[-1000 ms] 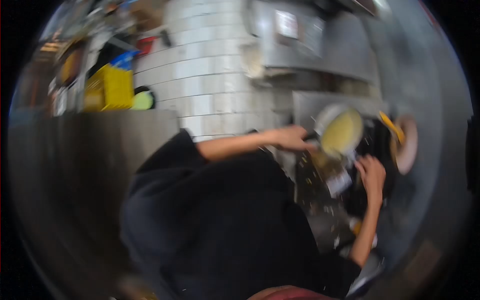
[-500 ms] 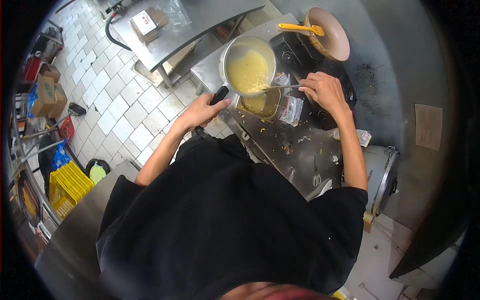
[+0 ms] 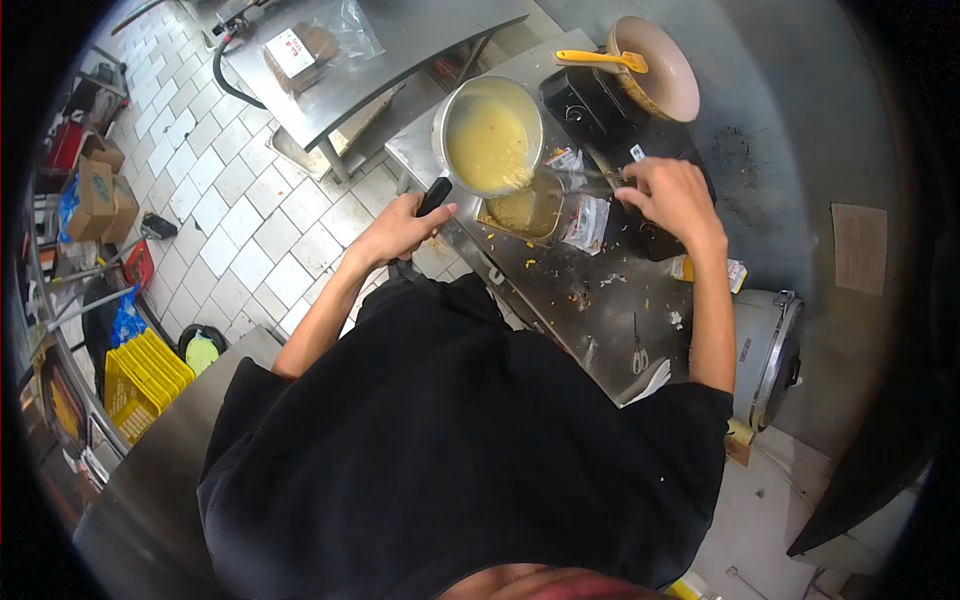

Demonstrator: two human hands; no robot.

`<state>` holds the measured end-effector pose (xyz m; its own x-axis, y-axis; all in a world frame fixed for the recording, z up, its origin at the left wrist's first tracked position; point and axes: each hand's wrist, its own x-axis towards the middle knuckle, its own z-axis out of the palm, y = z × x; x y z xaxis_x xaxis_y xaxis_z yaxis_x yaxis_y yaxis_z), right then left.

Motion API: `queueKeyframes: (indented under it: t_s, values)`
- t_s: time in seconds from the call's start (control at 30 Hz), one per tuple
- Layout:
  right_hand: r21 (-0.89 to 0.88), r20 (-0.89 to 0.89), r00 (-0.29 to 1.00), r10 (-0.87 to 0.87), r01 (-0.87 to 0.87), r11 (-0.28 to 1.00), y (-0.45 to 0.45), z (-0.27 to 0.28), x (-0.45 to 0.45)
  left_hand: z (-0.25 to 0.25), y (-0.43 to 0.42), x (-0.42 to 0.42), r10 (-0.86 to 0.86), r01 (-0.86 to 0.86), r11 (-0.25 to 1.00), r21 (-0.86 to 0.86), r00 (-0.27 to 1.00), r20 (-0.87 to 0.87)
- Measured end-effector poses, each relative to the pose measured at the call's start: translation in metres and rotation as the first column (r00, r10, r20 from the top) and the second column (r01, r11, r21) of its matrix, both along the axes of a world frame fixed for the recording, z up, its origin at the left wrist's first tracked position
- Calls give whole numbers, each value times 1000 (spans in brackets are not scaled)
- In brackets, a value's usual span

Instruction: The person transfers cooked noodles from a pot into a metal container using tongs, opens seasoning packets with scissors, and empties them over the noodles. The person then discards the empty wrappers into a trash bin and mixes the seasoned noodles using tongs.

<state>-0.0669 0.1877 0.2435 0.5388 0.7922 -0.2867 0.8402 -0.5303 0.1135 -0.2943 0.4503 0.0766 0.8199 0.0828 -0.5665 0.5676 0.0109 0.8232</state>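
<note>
My left hand [image 3: 405, 228] is wrapped round the black handle [image 3: 435, 196] of a metal pot [image 3: 441, 130], which is tilted and holds a pale yellow mixture [image 3: 488, 145]. Above the worktop, my right hand [image 3: 672, 195] pinches the handle of a metal utensil [image 3: 590, 182], whose blurred far end is at the pot's lower rim. Just below the pot sits a rectangular metal container [image 3: 546, 225] with yellowish contents. A plastic packet [image 3: 585, 222] lies beside that container.
A pink-lined bowl [image 3: 672, 75] with a yellow spatula [image 3: 600, 58] stands at the back right. Scissors [image 3: 639, 345] and scraps lie on the dark worktop [image 3: 560, 310]. A large lidded cooker [image 3: 755, 350] is at right. A yellow crate [image 3: 145, 380] is at far left.
Since half a second ago, my right hand has moved slightly right and down with the utensil. The pot has shifted slightly left and down.
</note>
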Motion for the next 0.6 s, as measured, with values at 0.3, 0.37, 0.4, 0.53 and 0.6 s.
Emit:
queueKeyframes:
  t_s: [0.3, 0.37, 0.4, 0.53, 0.6]
  values:
    - [-50, -179, 980, -88, 81, 995, 51, -75, 74, -3, -10, 4, -71, 72, 997, -35, 997, 40]
    - [-177, -300, 943, -142, 91, 980, 55, -83, 80, -4, -12, 5, -69, 70, 996, -47, 997, 33]
    - [-220, -348, 925, -157, 82, 972, 54, -88, 83, -4, -11, 6, -73, 75, 995, -60, 997, 25]
    - [-65, -376, 927, -12, -14, 998, 34, -97, 76, -5, -13, 7, -50, 52, 994, -93, 998, 28]
    - [45, -341, 937, 73, -61, 997, 22, -94, 65, -11, -13, 8, -49, 52, 995, -89, 998, 31]
